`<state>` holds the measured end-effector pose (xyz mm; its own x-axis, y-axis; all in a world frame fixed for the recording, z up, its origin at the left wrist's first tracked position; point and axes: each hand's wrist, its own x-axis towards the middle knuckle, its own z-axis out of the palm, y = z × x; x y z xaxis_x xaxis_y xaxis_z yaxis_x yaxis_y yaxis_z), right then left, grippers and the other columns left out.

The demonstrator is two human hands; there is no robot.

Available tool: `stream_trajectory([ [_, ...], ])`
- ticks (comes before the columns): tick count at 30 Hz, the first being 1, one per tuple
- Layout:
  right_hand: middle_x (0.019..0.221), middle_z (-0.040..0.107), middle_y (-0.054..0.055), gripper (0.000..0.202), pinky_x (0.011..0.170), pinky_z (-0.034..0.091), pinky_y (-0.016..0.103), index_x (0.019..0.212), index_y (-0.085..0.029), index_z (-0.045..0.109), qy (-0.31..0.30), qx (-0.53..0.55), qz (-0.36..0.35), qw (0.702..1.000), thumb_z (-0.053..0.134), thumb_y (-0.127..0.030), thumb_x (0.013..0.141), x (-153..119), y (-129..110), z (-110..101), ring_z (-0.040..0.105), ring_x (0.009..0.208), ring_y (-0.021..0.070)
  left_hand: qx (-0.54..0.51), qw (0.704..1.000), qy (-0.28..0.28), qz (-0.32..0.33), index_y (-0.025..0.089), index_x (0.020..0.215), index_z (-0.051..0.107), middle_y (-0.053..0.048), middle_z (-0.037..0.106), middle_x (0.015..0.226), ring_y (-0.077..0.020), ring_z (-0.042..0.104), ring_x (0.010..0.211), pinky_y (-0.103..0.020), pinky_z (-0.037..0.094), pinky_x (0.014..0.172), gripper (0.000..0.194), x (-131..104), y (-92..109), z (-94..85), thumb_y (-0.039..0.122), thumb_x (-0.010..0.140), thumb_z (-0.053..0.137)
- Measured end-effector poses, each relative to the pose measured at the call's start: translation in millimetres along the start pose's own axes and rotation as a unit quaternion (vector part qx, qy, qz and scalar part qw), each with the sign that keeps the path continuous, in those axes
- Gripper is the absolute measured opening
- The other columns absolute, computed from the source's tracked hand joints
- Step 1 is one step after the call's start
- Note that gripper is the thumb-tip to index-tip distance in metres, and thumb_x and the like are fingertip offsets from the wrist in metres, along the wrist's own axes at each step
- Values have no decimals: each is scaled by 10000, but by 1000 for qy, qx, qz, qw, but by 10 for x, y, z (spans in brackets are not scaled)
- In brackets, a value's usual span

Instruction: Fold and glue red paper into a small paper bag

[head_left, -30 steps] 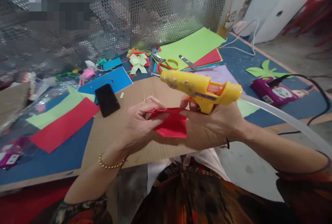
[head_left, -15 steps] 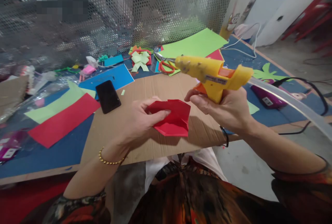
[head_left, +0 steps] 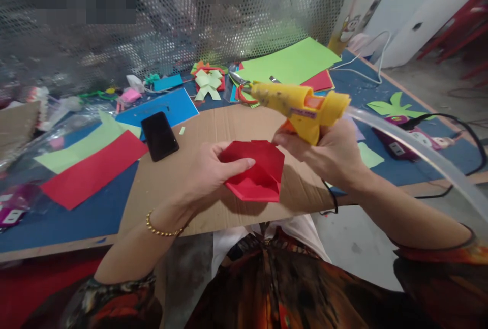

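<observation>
Paper, red and folded, is pinched in your left hand. Your right hand grips a glue gun.

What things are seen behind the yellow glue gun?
Behind the hot glue gun, partly visible: scissors, a green sheet and a red sheet. Whatever its body covers cannot be seen.

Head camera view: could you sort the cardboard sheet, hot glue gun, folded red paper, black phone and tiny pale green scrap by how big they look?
Largest to smallest:
1. Cardboard sheet
2. Hot glue gun and folded red paper: too alike to rank
3. Black phone
4. Pale green scrap
</observation>
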<state>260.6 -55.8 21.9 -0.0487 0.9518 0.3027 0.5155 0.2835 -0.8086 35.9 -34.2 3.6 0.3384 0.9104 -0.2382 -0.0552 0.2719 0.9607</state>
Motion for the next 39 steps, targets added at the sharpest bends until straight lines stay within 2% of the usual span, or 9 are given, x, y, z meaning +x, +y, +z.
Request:
stream_trajectory([
  [6,823,682,26,205,637,447,298,967,-239,682,55,-107,16,993,736,-436,947,189,399,-549,564,710,158,-49,998,39,-20,124,959,824,-94,845,924,-192,783,746,-295,660,680,391,125,42,-13,203,616,992],
  [10,790,696,52,374,588,375,306,1092,-247,724,48,-278,28,959,898,-446,826,207,873,-872,538,644,179,-17,997,55,-42,114,863,792,-91,816,824,-179,753,665,-270,604,592,245,223,36,-50,143,662,928],
  [16,956,811,158,537,569,354,303,1371,-217,680,-46,-426,-39,903,690,-609,1005,82,1399,-953,561,614,194,31,996,58,-58,132,799,765,-109,783,757,-203,719,609,-296,537,548,153,281,30,-75,120,709,888],
  [21,964,792,173,590,684,462,334,1411,-156,693,-79,-417,-54,904,651,-602,1025,105,1326,-1073,676,783,222,44,995,57,-63,124,755,743,-88,761,713,-165,683,560,-267,498,531,125,254,40,-40,93,739,863],
  [24,1029,787,203,375,777,493,391,1233,-159,787,-3,-435,-109,894,704,-437,996,113,948,-945,701,912,282,32,996,65,-61,118,809,756,-72,774,736,-161,707,600,-255,523,562,141,218,41,-7,83,722,862],
  [26,1013,806,154,303,814,522,387,1214,-188,795,30,-363,-130,922,649,-343,999,119,636,-703,719,914,264,17,997,58,-57,111,848,765,-70,787,766,-160,725,641,-252,550,602,165,192,42,7,92,716,863],
  [30,913,812,85,343,724,520,336,1025,-192,826,-101,-154,-106,977,611,-458,1010,214,234,-136,674,747,189,-4,998,48,-46,107,910,782,-63,800,783,-159,737,649,-255,573,626,204,170,48,11,101,721,858],
  [33,807,762,41,312,648,474,310,894,-209,801,-149,-74,-60,984,701,-500,948,328,208,103,615,702,168,-12,998,44,-46,109,916,786,-58,801,763,-161,739,629,-253,572,608,194,181,52,7,88,732,845],
  [39,651,616,-11,388,591,411,301,691,-240,674,-152,28,-11,988,805,-560,867,410,316,223,510,630,134,-14,997,35,-65,111,874,768,-47,792,746,-141,719,597,-232,546,570,142,215,45,-13,69,748,818],
])
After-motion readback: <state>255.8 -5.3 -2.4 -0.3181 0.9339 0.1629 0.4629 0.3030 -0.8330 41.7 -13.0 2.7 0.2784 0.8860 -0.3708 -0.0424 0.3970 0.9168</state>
